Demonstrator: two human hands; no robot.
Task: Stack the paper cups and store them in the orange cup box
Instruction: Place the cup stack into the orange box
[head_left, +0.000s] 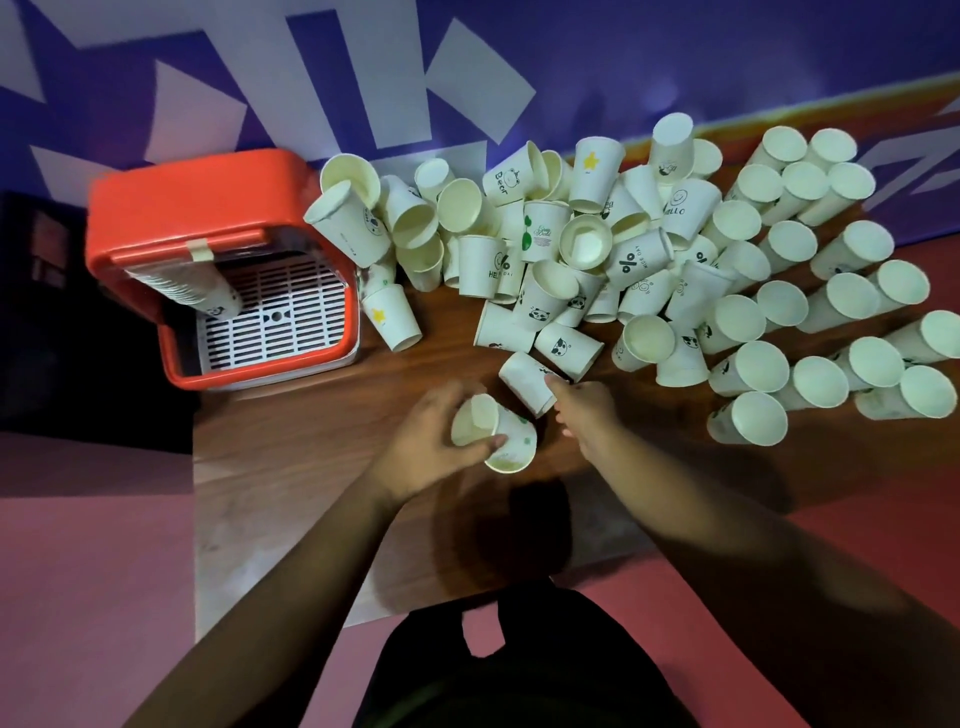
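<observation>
I am looking at the orange cup box on the far left of the counter, where a finished stack is lying tilted over the white grate. Nearer the middle, my left hand is curling around a held cup; I cannot tell whether others are nested in it. Just to its right, my right hand is touching a loose cup lying on its side, though I cannot tell whether it is clamping the cup or only resting on it. I am judging that this cup wants a light grip on its wall, not a crushed rim, then lining up with the held one and sliding straight home. Farther right, the jumbled pile and the upended cups are waiting.
</observation>
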